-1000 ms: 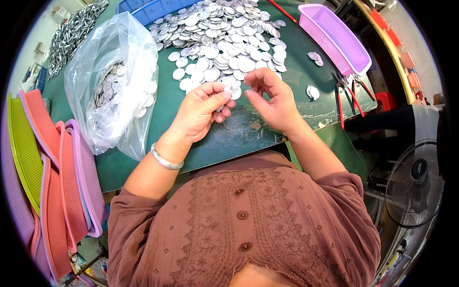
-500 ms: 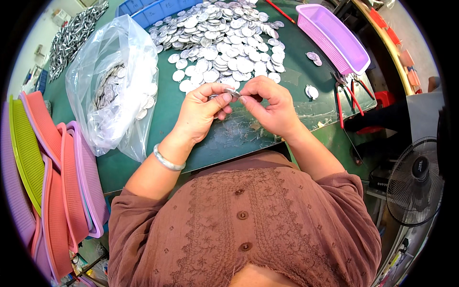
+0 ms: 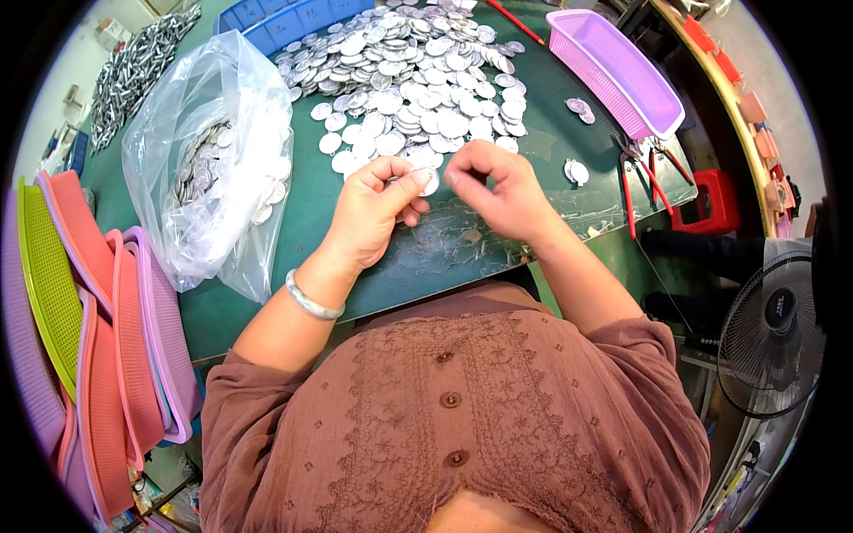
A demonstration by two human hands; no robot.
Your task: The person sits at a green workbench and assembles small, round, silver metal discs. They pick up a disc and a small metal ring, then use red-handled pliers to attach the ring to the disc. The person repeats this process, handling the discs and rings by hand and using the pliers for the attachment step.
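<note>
Between the thumb and fingers of my left hand point(image 3: 378, 202) is a round silver metal disc point(image 3: 430, 182), its flat face turned upward. My right hand point(image 3: 499, 188) is just to the right of it, apart from the disc, with thumb and forefinger curled toward each other. Whether anything small sits between those fingertips, I cannot make out. Beyond both hands spreads a big heap of similar silver discs point(image 3: 418, 89) on the green table point(image 3: 426, 258). To the left of my left hand stands a clear plastic bag point(image 3: 209, 240) with more discs inside.
A lilac basket point(image 3: 613, 71) lies at the far right, near red-handled pliers point(image 3: 644, 178) and a few loose discs point(image 3: 577, 171). A blue bin point(image 3: 293, 22) and a pile of metal pieces point(image 3: 142, 67) are at the back left. Stacked coloured baskets point(image 3: 107, 338) flank the table; a fan point(image 3: 771, 333) stands right.
My right hand has come away from the disc, leaving a small gap. The disc in my left hand has turned from edge-on to face up. At the right, a person's legs have shifted, uncovering a red stool.
</note>
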